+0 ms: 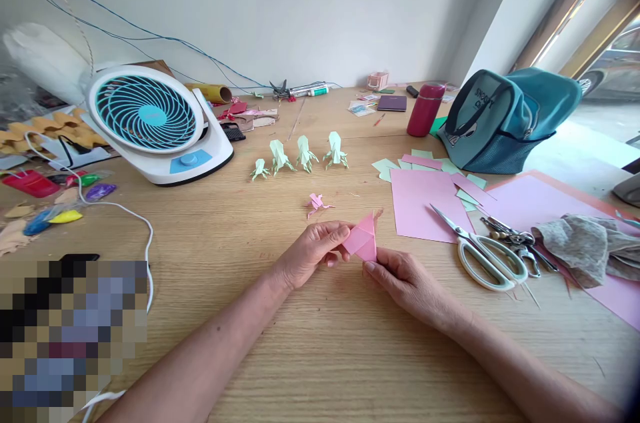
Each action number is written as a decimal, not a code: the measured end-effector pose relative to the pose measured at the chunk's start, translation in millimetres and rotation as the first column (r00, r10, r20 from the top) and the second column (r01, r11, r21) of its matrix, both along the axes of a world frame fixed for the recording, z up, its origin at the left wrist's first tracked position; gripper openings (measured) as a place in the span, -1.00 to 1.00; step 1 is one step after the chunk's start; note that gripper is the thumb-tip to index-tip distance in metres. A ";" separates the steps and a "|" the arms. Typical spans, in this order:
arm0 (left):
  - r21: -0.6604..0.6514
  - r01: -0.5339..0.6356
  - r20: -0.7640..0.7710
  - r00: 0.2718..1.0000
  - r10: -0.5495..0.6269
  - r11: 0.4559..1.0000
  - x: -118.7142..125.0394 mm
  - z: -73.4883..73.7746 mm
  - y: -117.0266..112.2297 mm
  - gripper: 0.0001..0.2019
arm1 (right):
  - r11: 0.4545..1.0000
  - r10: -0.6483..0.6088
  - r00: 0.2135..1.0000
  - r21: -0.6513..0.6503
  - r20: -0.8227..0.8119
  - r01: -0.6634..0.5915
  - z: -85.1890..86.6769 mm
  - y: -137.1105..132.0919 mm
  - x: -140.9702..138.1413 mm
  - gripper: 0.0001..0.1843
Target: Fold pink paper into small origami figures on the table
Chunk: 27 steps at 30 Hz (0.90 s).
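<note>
Between my two hands is a folded piece of pink paper (362, 239), roughly triangular with crease lines showing, held just above the wooden table. My left hand (320, 244) pinches its left corner between thumb and fingers. At the lower right corner, my right hand (400, 276) grips it with thumb on top; some of its fingers are hidden. A small pink origami figure (317, 204) with thin legs lies just beyond my hands. Farther back, several pale green origami figures (306, 155) stand in a row.
White-handled scissors (493, 256) and keys (520, 239) lie right, beside pink sheets (425, 203) and green scraps (385, 167). A grey cloth (580, 246), a red flask (426, 111) and a teal backpack (510, 119) stand farther right. A fan (150, 116) with a white cord (145, 219) occupies the left.
</note>
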<state>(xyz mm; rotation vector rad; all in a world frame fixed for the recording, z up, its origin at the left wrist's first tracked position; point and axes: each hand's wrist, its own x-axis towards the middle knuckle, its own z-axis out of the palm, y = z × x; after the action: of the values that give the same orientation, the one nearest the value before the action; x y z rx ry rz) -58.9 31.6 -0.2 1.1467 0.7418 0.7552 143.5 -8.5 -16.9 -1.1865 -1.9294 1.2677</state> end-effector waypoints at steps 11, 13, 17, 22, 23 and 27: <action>-0.065 0.044 0.002 0.999 -0.044 0.997 -4.2 -4.0 2.3 -0.66 | 0.996 0.063 0.992 0.060 0.111 -0.070 6.6 1.0 0.8 -0.71; -0.055 0.027 0.006 1.000 -0.026 0.998 -3.6 -5.5 2.9 -0.68 | 0.997 0.052 0.993 0.059 0.109 -0.059 6.0 0.7 0.9 -0.70; -0.036 -0.007 0.020 1.000 0.008 0.999 -0.4 -6.6 2.1 -0.72 | 0.997 0.030 0.995 0.064 0.099 -0.036 4.9 -0.4 1.0 -0.66; -0.021 -0.078 0.025 0.997 0.079 0.997 6.3 -4.9 -2.6 -0.74 | 0.998 0.003 0.996 0.065 0.085 -0.008 3.4 -1.2 0.0 -0.63; -0.014 -0.090 0.021 0.996 0.091 0.996 7.9 -4.8 -3.8 -0.74 | 0.998 -0.006 0.997 0.066 0.081 0.001 2.9 -1.3 -0.3 -0.63; 0.022 -0.159 -0.025 0.987 0.160 0.987 14.1 -5.1 -8.6 -0.70 | 0.997 -0.047 0.998 0.069 0.051 0.043 1.2 -1.0 -1.4 -0.58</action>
<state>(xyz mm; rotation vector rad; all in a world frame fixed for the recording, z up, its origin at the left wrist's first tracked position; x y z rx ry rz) -44.9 23.0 -5.3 1.1267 0.8577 0.8847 142.0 -9.5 -15.6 -1.2330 -1.9557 1.1500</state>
